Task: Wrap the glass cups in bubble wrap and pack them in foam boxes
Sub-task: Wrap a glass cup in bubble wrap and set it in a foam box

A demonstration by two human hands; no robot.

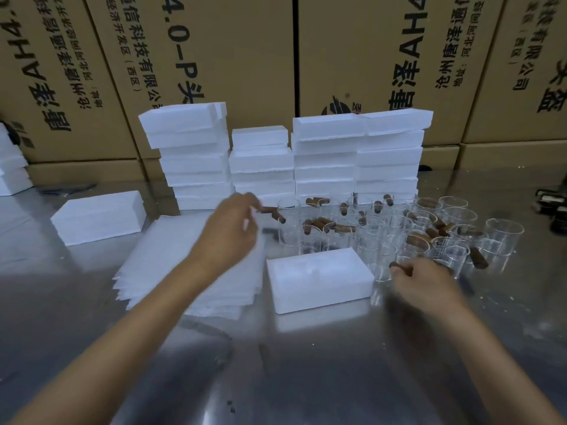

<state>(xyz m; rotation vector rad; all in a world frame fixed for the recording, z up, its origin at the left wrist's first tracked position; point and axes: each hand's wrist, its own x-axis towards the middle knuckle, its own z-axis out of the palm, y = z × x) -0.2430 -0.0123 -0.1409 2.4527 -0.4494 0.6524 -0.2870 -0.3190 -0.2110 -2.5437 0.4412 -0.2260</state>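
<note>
Several clear glass cups (457, 216) with brown wooden handles stand crowded at the middle right of the steel table. A white foam box (319, 280) lies in front of them. A stack of white bubble-wrap sheets (165, 256) lies to its left. My left hand (230, 231) is blurred above the sheets, its fingertips at the end of the handle of the leftmost glass cup (287, 210); whether it grips is unclear. My right hand (426, 280) sits right of the foam box, fingers closed on the brown handle of a near glass cup (385, 259).
Tall stacks of white foam boxes (325, 154) stand behind the cups. A single foam piece (98, 216) lies at the left, with more foam (12, 170) at the far left edge. Printed cardboard cartons (245, 56) wall the back. Dark objects (552, 207) sit at the right edge.
</note>
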